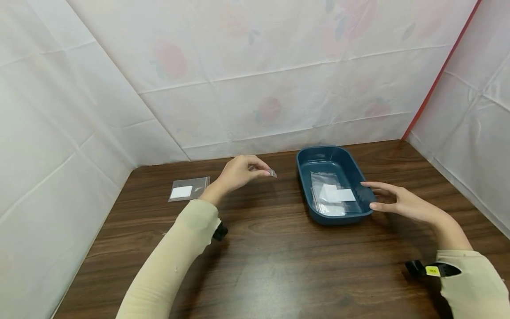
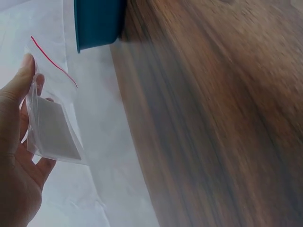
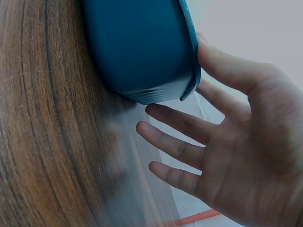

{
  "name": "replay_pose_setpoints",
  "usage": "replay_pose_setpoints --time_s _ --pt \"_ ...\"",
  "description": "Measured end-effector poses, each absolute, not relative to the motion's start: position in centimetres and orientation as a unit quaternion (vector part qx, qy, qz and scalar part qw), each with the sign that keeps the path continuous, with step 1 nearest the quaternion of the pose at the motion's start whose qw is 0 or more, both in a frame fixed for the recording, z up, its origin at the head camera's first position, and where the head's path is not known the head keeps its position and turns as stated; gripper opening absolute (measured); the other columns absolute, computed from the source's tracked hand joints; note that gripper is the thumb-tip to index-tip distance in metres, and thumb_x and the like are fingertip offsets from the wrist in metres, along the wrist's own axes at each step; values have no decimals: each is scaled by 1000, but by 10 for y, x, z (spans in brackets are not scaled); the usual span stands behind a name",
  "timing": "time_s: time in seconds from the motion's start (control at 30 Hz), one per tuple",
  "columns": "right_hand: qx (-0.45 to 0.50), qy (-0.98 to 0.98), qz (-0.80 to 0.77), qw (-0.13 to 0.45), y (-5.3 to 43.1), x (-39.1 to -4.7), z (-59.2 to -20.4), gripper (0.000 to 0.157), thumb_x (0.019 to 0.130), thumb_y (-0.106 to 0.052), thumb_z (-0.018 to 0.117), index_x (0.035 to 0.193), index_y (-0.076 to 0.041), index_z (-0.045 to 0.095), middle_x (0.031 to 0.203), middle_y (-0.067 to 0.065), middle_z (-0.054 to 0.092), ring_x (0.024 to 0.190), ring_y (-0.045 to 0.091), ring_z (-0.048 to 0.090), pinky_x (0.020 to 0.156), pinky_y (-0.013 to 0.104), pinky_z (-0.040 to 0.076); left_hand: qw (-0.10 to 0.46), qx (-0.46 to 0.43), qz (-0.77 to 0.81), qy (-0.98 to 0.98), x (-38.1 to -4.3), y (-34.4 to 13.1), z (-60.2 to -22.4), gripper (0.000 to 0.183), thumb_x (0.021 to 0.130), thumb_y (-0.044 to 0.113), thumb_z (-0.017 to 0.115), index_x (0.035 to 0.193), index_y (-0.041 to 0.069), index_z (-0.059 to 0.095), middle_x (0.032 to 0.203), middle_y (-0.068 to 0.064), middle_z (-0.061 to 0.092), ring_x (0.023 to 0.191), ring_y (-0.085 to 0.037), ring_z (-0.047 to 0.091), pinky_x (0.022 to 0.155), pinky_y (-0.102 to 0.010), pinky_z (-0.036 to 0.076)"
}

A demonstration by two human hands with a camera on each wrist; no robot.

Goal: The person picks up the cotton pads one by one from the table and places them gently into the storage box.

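Observation:
Pinched in my left hand (image 1: 239, 172) is a small clear zip bag (image 2: 57, 130) with a red line along its top and a pale flat piece inside. The head view shows only a corner of it beyond the fingertips. My right hand (image 1: 406, 204) rests its thumb and index finger at the right rim of a dark blue plastic bin (image 1: 324, 155). In the right wrist view the other fingers are extended outside the bin wall. Inside the bin lie several similar clear bags (image 1: 324, 179) with white pieces, overlapping one another.
Another clear bag (image 1: 200, 188) with a white square lies flat on the wooden table (image 1: 271, 257), left of my left hand. White patterned sheeting (image 1: 239, 88) hangs behind the table and along both sides, with a red edge strip (image 1: 442, 73) at the right.

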State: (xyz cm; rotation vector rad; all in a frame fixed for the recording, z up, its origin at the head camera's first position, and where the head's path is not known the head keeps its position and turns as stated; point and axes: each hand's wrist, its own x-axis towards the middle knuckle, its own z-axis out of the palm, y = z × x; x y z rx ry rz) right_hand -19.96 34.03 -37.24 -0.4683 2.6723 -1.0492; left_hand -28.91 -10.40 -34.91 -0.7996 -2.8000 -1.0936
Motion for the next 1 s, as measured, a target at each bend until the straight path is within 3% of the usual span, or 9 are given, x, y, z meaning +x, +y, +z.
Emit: replay_pose_setpoints --time_s 0.33,0.6,1.0 --pt "-164 912 -359 114 341 -199 -371 63 97 -29 66 152 -13 39 153 26 33 134 52 35 94 73 35 32 -277 -346 -896 -288 -90 -343 12 87 38 75 97 30 77 96 17 68 88 -8 58 81 -33 47" --pt "-167 912 -358 111 341 -198 -370 63 97 -28 66 152 -13 38 153 27 33 133 52 36 93 73 36 35 -291 -341 -893 -287 -82 -339 13 88 37 75 98 29 77 96 16 67 81 -13 53 71 -33 44" --pt "-165 913 -356 111 342 -200 -371 63 97 -28 66 152 -14 38 153 26 33 133 52 37 92 72 37 42 -311 -342 -886 -286 -70 -334 11 89 36 75 98 29 78 94 16 65 83 -10 53 73 -32 45"
